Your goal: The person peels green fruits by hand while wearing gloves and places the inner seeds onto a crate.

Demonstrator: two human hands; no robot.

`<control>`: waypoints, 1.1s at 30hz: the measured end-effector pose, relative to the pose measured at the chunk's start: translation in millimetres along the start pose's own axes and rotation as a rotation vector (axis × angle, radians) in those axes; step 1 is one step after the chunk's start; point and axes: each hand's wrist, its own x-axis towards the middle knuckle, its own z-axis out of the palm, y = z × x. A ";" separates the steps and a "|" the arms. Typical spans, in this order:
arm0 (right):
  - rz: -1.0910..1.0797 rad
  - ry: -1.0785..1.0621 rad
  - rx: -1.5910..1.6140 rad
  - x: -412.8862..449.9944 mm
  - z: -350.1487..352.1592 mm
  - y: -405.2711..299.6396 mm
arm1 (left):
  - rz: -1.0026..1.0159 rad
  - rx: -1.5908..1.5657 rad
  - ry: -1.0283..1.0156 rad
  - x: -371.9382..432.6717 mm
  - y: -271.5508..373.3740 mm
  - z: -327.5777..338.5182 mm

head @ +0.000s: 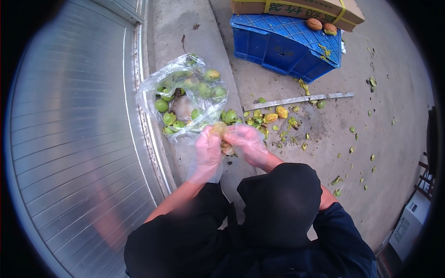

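Note:
Both my hands wear thin clear plastic gloves and meet in front of me, low over the concrete. My left hand (208, 149) and my right hand (247, 140) pinch a crumpled, yellow-stained bit of film (219, 128) between their fingertips, seemingly part of the gloves. Just beneath the fingers lie some brownish peeled nuts (227, 150), partly hidden. Beyond my left hand is an open clear plastic bag (144, 91) with several green-husked fruits (161, 105), which look like walnuts. More green husked ones (229, 116) sit right beyond my fingers, beside yellowish partly peeled ones (270, 118).
A metal strip (299, 99) lies on the concrete floor among scattered husk pieces (293, 122). Farther off, a blue plastic crate (281, 52) bears two brown nuts (314, 24) and a strapped cardboard box (299, 8). A ribbed metal shutter (80, 139) stands at the left.

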 end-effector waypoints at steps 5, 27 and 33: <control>0.028 -0.048 -0.255 6.6 2.6 -5.6 | -0.027 0.060 0.078 6.6 -10.0 -9.6; -0.245 -0.278 -0.772 -4.0 4.9 2.8 | -0.196 0.288 -0.049 -20.1 -22.2 -31.4; -0.129 -0.327 -0.976 -8.6 1.7 16.9 | -0.276 0.351 -0.038 -21.0 -32.3 -32.5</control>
